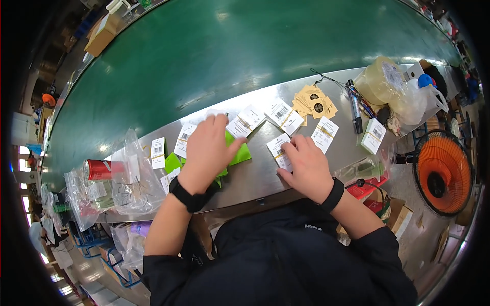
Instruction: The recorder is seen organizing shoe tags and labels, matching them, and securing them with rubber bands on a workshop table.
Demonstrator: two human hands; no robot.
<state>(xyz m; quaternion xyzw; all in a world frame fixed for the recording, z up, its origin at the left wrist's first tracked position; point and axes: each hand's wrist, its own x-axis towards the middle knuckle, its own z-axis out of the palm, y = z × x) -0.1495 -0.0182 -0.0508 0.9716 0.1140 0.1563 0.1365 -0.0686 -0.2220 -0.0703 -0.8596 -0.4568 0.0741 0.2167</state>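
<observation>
I wear a broad black wristband point(184, 196) behind my left hand point(206, 150), a slimmer black band point(334, 195) behind my right hand point(309, 167) and, farther back, a dark navy short-sleeved top point(275, 255).

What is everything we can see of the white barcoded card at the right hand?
The white card, rectangular and papery-looking, shows a dark barcode and what looks like a yellowish band across it. It lies slightly turned on the grey metal surface, partly hidden by the right hand, which seems to touch its right side.

A metal bench point(250, 178) bears white card stacks point(280, 115), tan cards point(308, 101) (loosely fanned) and a marker point(354, 105).
</observation>
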